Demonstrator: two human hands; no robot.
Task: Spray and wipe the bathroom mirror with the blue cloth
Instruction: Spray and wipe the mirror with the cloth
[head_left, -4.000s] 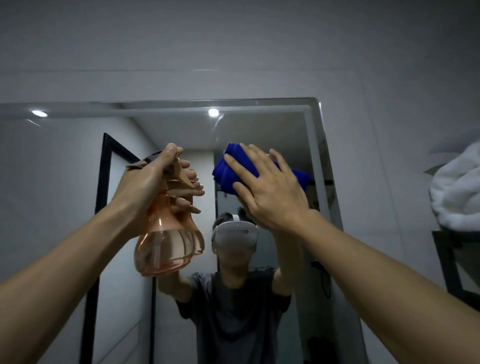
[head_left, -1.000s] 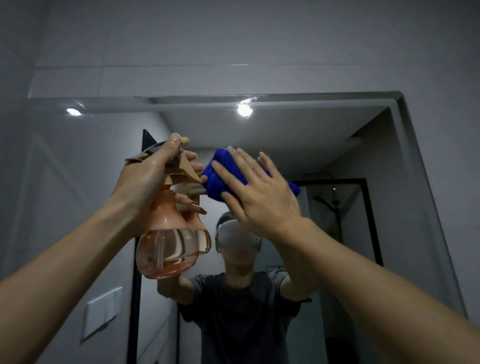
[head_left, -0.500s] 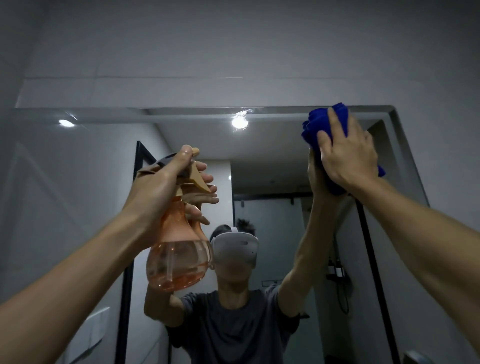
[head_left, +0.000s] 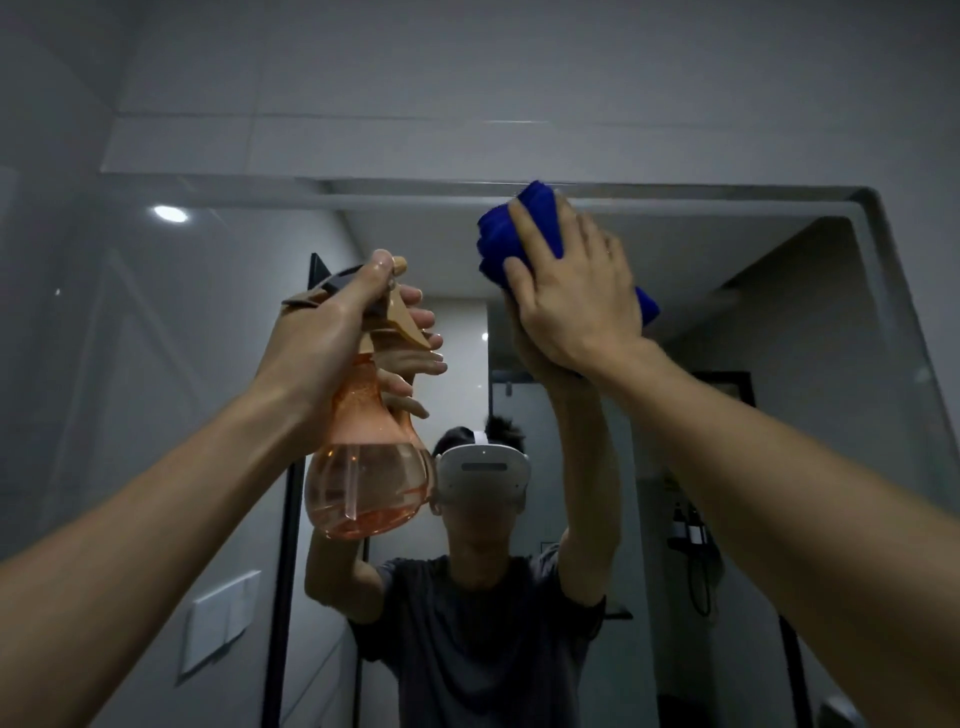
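Observation:
The bathroom mirror fills the wall in front of me, its top edge just above my hands. My right hand lies flat on the folded blue cloth and presses it against the glass near the top edge, right of centre. My left hand grips the neck of an orange, see-through spray bottle, thumb over its top, held upright close to the mirror at centre-left. Liquid fills the lower bulb of the bottle.
The mirror reflects a person with a headset, a black door frame, a wall switch at the lower left and ceiling lights. Grey tiled wall runs above the mirror. The mirror's right edge stands near the frame's right side.
My right hand has slid the blue cloth leftward along the top of the mirror, away from the upper right corner. The bottle in my left hand has stayed about where it was.

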